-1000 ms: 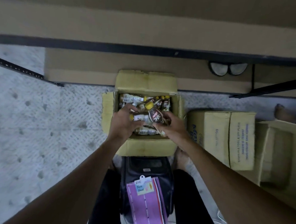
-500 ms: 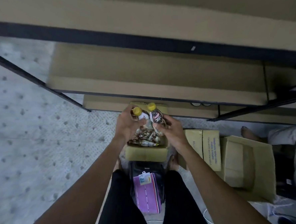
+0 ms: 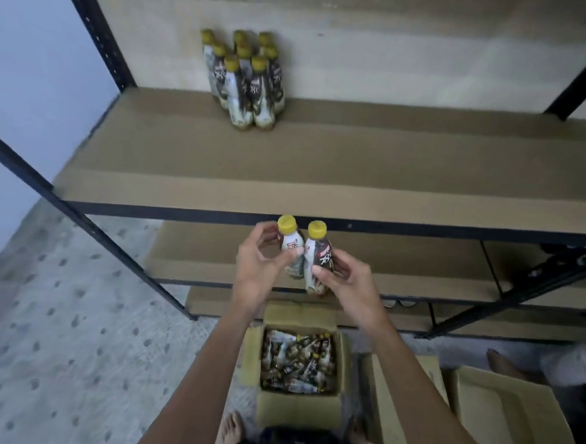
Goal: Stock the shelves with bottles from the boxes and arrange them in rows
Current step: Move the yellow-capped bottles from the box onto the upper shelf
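Both hands are up in front of the rack, a drink in each. The left hand [image 3: 261,271] has its fingers curled round a small white-labelled plastic bottle with a yellow cap [image 3: 292,246], holding it upright. Just to its right, the right hand [image 3: 346,283] grips a brown-labelled plastic bottle with a yellow cap [image 3: 321,258], thumb laid across the front of the label. The two bottles stand side by side, bodies touching and caps a little apart, right at the black front edge of the tan board shelf [image 3: 357,164].

Beyond the hands and slightly left, at the back of that shelf, a tight cluster of yellow-capped bottles [image 3: 247,81] stands upright in short rows. Below the hands, on the grey speckled floor [image 3: 56,310], sits the open brown cardboard box [image 3: 297,414], flaps out, packed with more bottles lying jumbled. To the right of it, partly under the right forearm, is a closed cardboard box [image 3: 370,398], and further right another open cardboard box [image 3: 512,424]. Far up and left of the left hand runs the black metal upright [image 3: 91,24] of the rack.
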